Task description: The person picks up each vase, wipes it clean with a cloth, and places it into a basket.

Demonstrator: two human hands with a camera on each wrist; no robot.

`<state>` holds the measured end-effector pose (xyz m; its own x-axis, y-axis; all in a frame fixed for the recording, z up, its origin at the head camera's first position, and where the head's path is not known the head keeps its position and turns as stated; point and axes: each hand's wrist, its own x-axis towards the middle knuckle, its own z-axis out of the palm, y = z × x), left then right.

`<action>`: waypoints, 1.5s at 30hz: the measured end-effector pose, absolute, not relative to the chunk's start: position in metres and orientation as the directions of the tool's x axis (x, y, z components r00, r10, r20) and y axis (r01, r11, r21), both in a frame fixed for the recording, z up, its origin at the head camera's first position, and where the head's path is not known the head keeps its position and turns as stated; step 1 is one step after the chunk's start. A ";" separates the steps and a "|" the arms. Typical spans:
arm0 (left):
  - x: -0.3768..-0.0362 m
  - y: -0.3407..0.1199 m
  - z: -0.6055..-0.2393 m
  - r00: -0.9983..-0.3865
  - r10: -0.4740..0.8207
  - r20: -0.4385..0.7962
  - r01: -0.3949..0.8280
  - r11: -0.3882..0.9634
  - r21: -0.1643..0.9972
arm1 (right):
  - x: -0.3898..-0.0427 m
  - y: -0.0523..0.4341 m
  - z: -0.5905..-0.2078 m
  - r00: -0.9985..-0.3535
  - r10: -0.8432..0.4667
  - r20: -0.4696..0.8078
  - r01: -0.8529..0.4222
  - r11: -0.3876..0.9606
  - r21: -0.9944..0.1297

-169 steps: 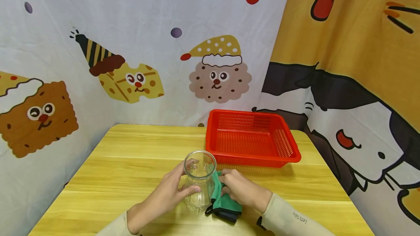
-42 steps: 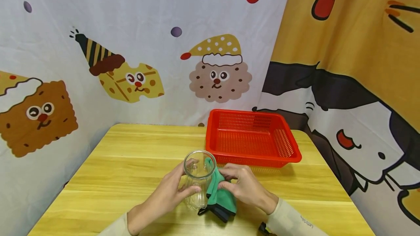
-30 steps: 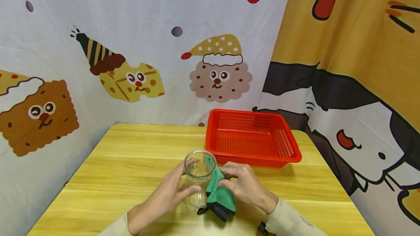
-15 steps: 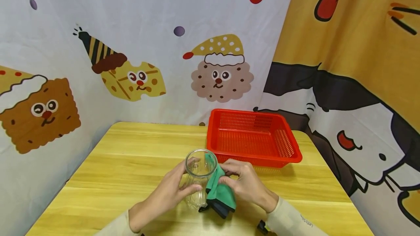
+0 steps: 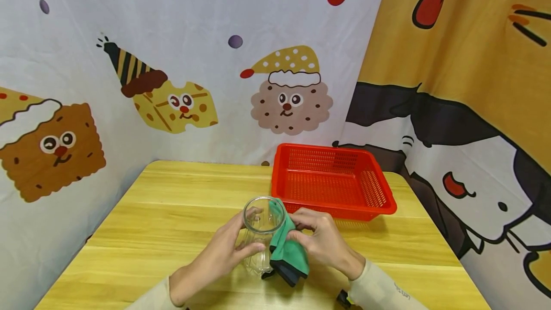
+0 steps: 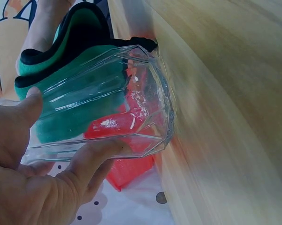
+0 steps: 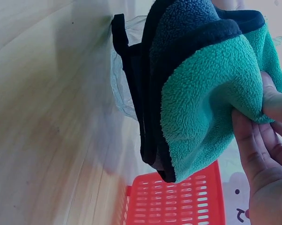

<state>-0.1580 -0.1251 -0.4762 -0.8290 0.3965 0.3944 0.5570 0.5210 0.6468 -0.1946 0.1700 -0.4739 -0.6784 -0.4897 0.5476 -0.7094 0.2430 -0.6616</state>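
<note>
My left hand [image 5: 224, 248] grips a clear faceted glass vessel [image 5: 258, 264], its round mouth upward and its base close to the table. In the left wrist view, the thumb and fingers curl round the upper part of the glass [image 6: 150, 93]. My right hand [image 5: 325, 240] pinches a green cloth [image 5: 294, 256] with black edging and a dark grey reverse. The cloth lies along the vessel's right side, its top edge near the rim. Folded fleecy fabric [image 7: 201, 93] covers much of the glass in the right wrist view.
A red perforated plastic basket [image 5: 331, 210] stands behind the hands, toward the back right of the wooden table [image 5: 181, 200]. Printed cartoon curtains [image 5: 193, 23] hang behind and to the right. Something small and black [image 5: 343, 298] shows by the right sleeve.
Compared with 5.6 seconds ago, the right hand sits slightly higher, its grip has shifted, and the cloth reaches higher up the glass. Over the last second, the cloth rises slightly; the left hand keeps its hold.
</note>
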 end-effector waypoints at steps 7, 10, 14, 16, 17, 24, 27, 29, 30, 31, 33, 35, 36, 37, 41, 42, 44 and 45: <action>-0.158 -0.125 -0.477 -0.827 0.399 0.396 0.560 0.517 0.648 | -0.194 0.170 -0.474 -0.682 -0.471 0.560 -0.709 0.239 -0.663; -0.158 -0.125 -0.477 -0.827 0.398 0.396 0.559 0.518 0.647 | -0.193 0.169 -0.473 -0.680 -0.467 0.565 -0.711 0.230 -0.665; -0.158 -0.125 -0.477 -0.829 0.395 0.397 0.558 0.523 0.644 | -0.193 0.169 -0.474 -0.673 -0.463 0.576 -0.715 0.211 -0.666; -0.158 -0.125 -0.477 -0.829 0.394 0.397 0.557 0.525 0.643 | -0.193 0.170 -0.474 -0.675 -0.458 0.578 -0.714 0.207 -0.669; -0.158 -0.125 -0.477 -0.829 0.393 0.397 0.557 0.525 0.644 | -0.193 0.170 -0.475 -0.678 -0.455 0.577 -0.710 0.205 -0.673; -0.157 -0.124 -0.475 -0.821 0.402 0.405 0.568 0.513 0.643 | -0.193 0.170 -0.473 -0.700 -0.448 0.556 -0.686 0.206 -0.698; -0.157 -0.125 -0.474 -0.819 0.404 0.407 0.571 0.507 0.646 | -0.192 0.170 -0.472 -0.690 -0.457 0.562 -0.699 0.219 -0.681; -0.157 -0.125 -0.475 -0.819 0.404 0.407 0.570 0.507 0.646 | -0.192 0.170 -0.471 -0.679 -0.463 0.570 -0.714 0.232 -0.661; -0.157 -0.125 -0.475 -0.820 0.404 0.406 0.570 0.507 0.646 | -0.192 0.170 -0.471 -0.670 -0.467 0.577 -0.724 0.239 -0.647; -0.157 -0.125 -0.475 -0.820 0.405 0.405 0.570 0.507 0.647 | -0.192 0.169 -0.471 -0.658 -0.472 0.587 -0.738 0.246 -0.629; -0.157 -0.125 -0.475 -0.822 0.403 0.403 0.567 0.512 0.646 | -0.191 0.169 -0.470 -0.643 -0.481 0.597 -0.755 0.261 -0.602; -0.157 -0.125 -0.475 -0.825 0.400 0.399 0.562 0.515 0.647 | -0.191 0.169 -0.469 -0.632 -0.492 0.599 -0.766 0.275 -0.581; -0.157 -0.125 -0.475 -0.826 0.398 0.400 0.562 0.516 0.646 | -0.191 0.169 -0.468 -0.628 -0.498 0.598 -0.769 0.281 -0.574; -0.156 -0.125 -0.474 -0.827 0.396 0.399 0.560 0.518 0.647 | -0.191 0.169 -0.468 -0.627 -0.504 0.594 -0.770 0.286 -0.570; -0.156 -0.125 -0.474 -0.828 0.393 0.400 0.558 0.515 0.650 | -0.191 0.169 -0.467 -0.642 -0.521 0.562 -0.755 0.306 -0.579; -0.157 -0.125 -0.475 -0.826 0.392 0.404 0.561 0.509 0.652 | -0.191 0.169 -0.467 -0.645 -0.525 0.555 -0.753 0.312 -0.580; -0.158 -0.126 -0.478 -0.814 0.391 0.430 0.579 0.492 0.650 | -0.192 0.169 -0.467 -0.646 -0.531 0.548 -0.752 0.319 -0.577; -0.159 -0.126 -0.480 -0.805 0.391 0.446 0.592 0.482 0.645 | -0.192 0.169 -0.467 -0.645 -0.534 0.547 -0.753 0.322 -0.574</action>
